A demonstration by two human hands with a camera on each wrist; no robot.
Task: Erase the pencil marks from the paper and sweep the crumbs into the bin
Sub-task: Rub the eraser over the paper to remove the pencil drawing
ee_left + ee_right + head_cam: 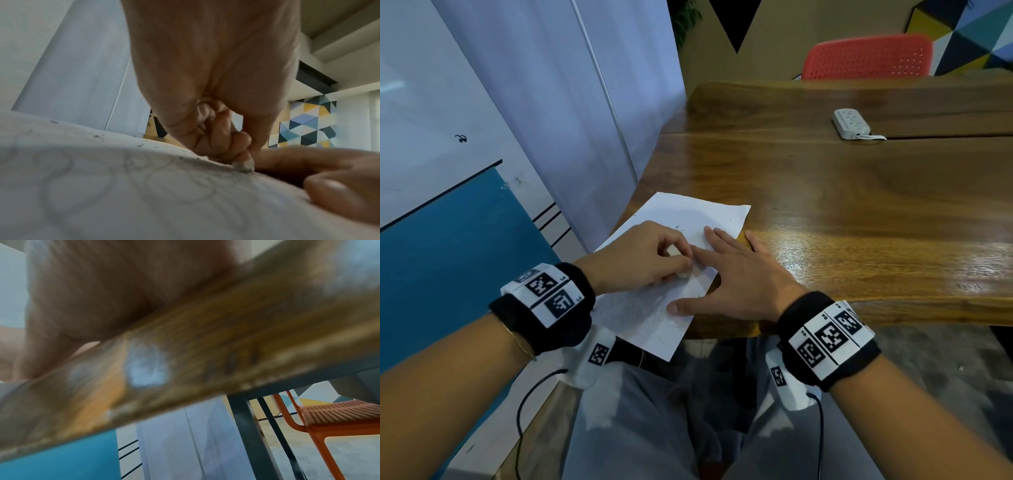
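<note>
Rubbing away, the left hand (640,253) pinches the eraser (681,262) down on the paper (685,212) at the table's (859,205) seven o'clock corner; the right hand (736,274) lies flat at three o'clock, fingers spread, probably pinning the sheet. Crumbs (141,145) scatter toward twelve; no bin visible.

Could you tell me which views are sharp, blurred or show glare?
Head view: sharp, with glare on the glossy brown wooden table. Left wrist view: soft, though the small white eraser and white paper sheet stay readable. Right wrist view: heavily blurred table edge.
</note>
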